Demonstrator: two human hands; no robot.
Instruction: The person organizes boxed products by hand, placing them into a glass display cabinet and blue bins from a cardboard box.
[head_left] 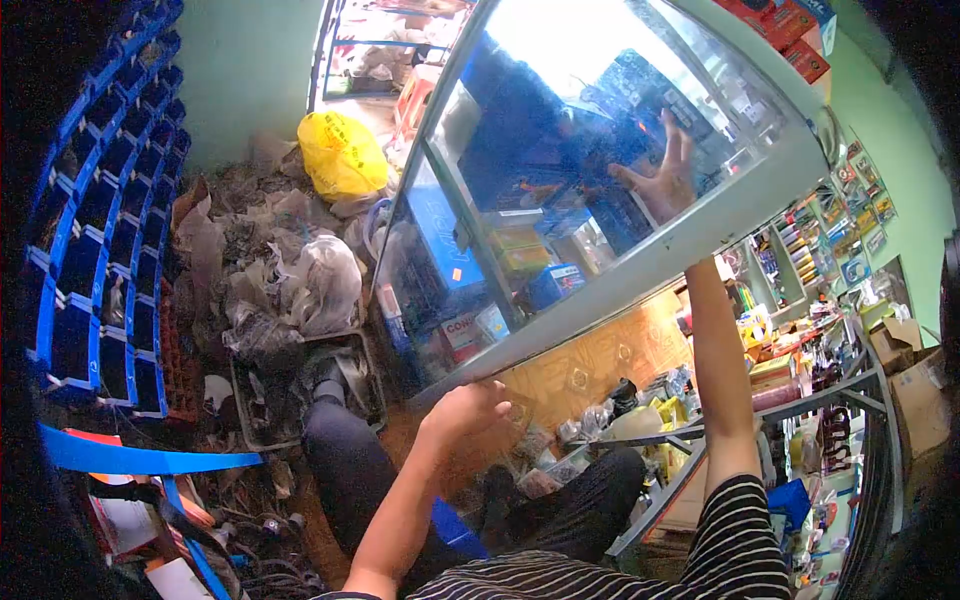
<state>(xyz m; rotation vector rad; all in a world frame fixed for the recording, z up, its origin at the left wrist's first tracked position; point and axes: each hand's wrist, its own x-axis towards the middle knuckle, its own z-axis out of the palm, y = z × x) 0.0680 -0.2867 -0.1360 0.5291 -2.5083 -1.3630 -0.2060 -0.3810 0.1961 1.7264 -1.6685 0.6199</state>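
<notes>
A tilted glass display cabinet (pixel 600 270) with a pale metal frame fills the upper middle. My right hand (pixel 668 178) shows through its glass, fingers spread and holding nothing. The frame's lower rail crosses in front of that wrist. Blue boxes (pixel 440 240) and other small boxes (pixel 562 284) are seen behind the glass. Just at the cabinet's lower edge is my left hand (pixel 465 418), its fingers curled inward. Whether it grips the rail or something small is hidden.
Blue storage bins (pixel 90 240) line the left wall. Plastic bags, a yellow bag (pixel 342 156) and a grey tray (pixel 290 436) crowd the floor beside my leg. Packaged goods and a metal frame (pixel 870 400) stand at right. A blue strip (pixel 150 455) crosses the lower left.
</notes>
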